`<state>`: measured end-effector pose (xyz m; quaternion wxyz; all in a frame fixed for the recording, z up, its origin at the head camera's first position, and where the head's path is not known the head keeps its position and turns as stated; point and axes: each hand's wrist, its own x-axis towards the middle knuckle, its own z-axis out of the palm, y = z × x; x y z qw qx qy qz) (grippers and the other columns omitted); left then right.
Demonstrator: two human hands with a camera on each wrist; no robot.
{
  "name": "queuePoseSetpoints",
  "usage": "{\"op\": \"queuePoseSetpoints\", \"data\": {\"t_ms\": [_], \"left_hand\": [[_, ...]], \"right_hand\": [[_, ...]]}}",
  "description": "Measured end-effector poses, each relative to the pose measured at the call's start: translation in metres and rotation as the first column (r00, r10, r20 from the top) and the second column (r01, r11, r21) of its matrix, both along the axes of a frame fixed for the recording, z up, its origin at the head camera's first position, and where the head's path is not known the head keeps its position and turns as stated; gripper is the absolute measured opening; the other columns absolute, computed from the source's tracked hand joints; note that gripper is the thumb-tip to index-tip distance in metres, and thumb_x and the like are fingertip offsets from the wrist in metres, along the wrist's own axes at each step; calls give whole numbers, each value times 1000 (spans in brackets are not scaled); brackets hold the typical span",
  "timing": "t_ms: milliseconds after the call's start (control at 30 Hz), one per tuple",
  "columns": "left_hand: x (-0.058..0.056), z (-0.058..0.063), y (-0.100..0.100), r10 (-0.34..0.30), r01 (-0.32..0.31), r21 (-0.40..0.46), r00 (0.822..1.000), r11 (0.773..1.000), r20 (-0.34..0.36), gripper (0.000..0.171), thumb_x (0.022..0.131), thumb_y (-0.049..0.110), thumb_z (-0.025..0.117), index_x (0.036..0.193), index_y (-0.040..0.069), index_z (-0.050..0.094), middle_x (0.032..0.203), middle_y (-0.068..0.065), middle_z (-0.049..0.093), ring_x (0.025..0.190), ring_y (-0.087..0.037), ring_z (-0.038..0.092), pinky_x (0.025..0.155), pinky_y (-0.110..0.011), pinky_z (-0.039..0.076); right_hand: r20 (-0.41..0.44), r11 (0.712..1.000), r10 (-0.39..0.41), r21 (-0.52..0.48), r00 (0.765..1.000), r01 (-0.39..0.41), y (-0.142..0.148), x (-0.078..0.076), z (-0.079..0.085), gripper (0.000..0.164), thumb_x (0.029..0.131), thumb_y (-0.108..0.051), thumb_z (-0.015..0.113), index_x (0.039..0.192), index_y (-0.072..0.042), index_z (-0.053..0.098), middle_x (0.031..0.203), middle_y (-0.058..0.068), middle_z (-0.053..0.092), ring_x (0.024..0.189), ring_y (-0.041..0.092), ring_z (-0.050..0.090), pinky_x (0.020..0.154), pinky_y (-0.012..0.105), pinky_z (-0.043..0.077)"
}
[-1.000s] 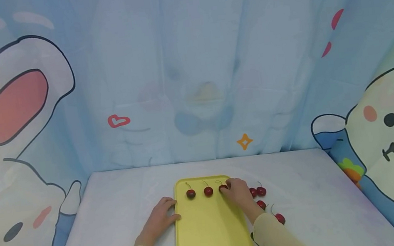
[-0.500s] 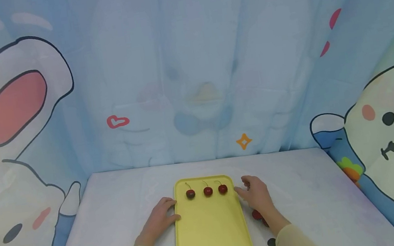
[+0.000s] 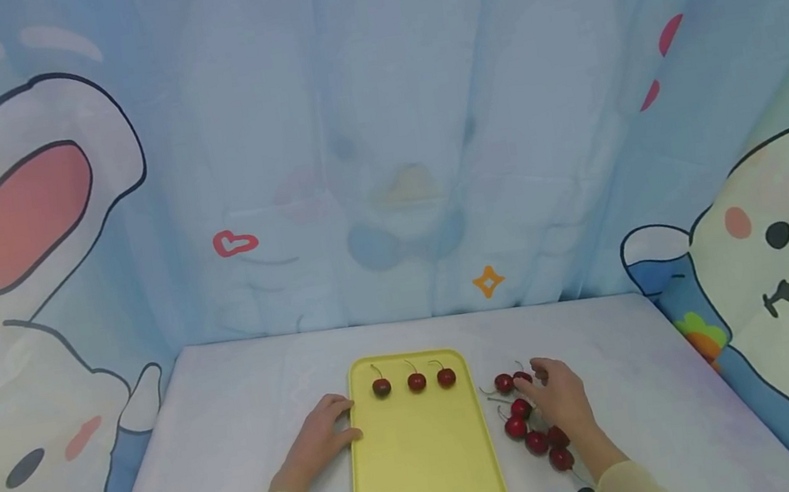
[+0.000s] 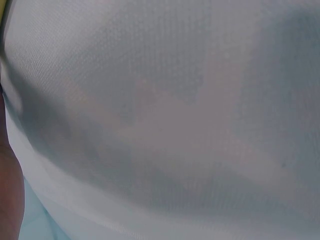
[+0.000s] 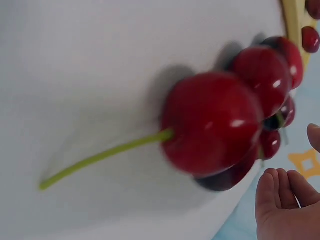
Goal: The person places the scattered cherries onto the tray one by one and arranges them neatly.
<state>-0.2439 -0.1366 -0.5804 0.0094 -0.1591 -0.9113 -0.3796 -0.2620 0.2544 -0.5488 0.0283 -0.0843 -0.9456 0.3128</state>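
Observation:
A yellow tray [image 3: 425, 460] lies on the table, with three stemmed cherries in a row along its far end, among them a left one [image 3: 382, 388] and a right one [image 3: 447, 377]. My left hand [image 3: 316, 442] touches the tray's left rim with spread fingertips and thumb. Right of the tray lies a loose group of several dark red cherries [image 3: 537, 443]. My right hand [image 3: 561, 397] is over the group's right side, fingertips close to a far cherry [image 3: 523, 379]. In the right wrist view, thumb and fingers [image 5: 280, 190] stand apart, and a cherry with a green stem [image 5: 212, 122] looms large.
The table [image 3: 247, 384] has a pale cloth, with a blue cartoon-print curtain [image 3: 376, 114] behind it. The left wrist view shows mostly pale cloth [image 4: 160, 125], with a strip of the hand at its left edge.
My right hand has left the right cherry on the tray and moved right, then back toward me, to the loose cherries. My left hand stays at the tray's rim.

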Motion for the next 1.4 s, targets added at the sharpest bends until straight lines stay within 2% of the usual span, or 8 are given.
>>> {"op": "queuePoseSetpoints", "data": {"t_ms": [167, 333, 700, 900, 1167, 1400], "left_hand": [[0, 0, 0, 1, -1, 0, 1000, 1000, -4, 44, 86, 17, 75, 122, -2, 62, 119, -9, 57, 114, -27, 56, 103, -46, 46], [-1, -1, -1, -5, 5, 7, 1000, 1000, 1, 44, 86, 18, 75, 123, -2, 61, 120, -9, 57, 115, -28, 55, 103, -46, 46], [-1, -2, -2, -12, 12, 22, 1000, 1000, 0, 45, 87, 19, 75, 124, -2, 61, 121, -9, 56, 115, -28, 55, 103, -47, 45], [-2, -3, -2, -11, 11, 17, 1000, 1000, -2, 45, 87, 19, 75, 124, -2, 61, 121, -9, 56, 115, -28, 55, 103, -46, 45], [-1, 1, 0, -14, 14, 32, 1000, 999, -5, 44, 86, 17, 75, 123, -3, 61, 121, -10, 56, 115, -29, 55, 103, -47, 45], [-1, 0, -1, -14, 14, 19, 1000, 1000, -20, 45, 86, 17, 76, 123, -3, 61, 120, -10, 57, 114, -28, 56, 102, -47, 46]], "right_hand": [[54, 999, -32, 21, 998, 31, 9, -2, -6, 60, 92, -27, 67, 135, 9, 46, 130, 31, 51, 123, 44, 48, 101, 56, 45], [116, 998, -68, -3, 991, 69, 11, -7, -12, 60, 91, -27, 67, 135, 9, 46, 130, 31, 51, 123, 45, 46, 101, 56, 44], [130, 999, -44, 3, 991, 44, 5, -13, -11, 56, 90, -22, 68, 133, 8, 49, 125, 29, 55, 117, 43, 52, 98, 55, 48], [106, 1000, -28, 12, 994, 27, 3, -15, -10, 54, 91, -19, 67, 133, 8, 49, 124, 29, 56, 116, 43, 52, 99, 56, 47], [41, 998, -56, -30, 998, 57, 6, -17, -2, 50, 93, -20, 65, 134, 5, 50, 125, 27, 56, 117, 41, 52, 99, 54, 48], [-30, 999, 6, -36, 1000, -7, -10, -15, 9, 49, 92, -23, 68, 132, 2, 54, 120, 22, 61, 110, 35, 57, 88, 47, 56]]}}
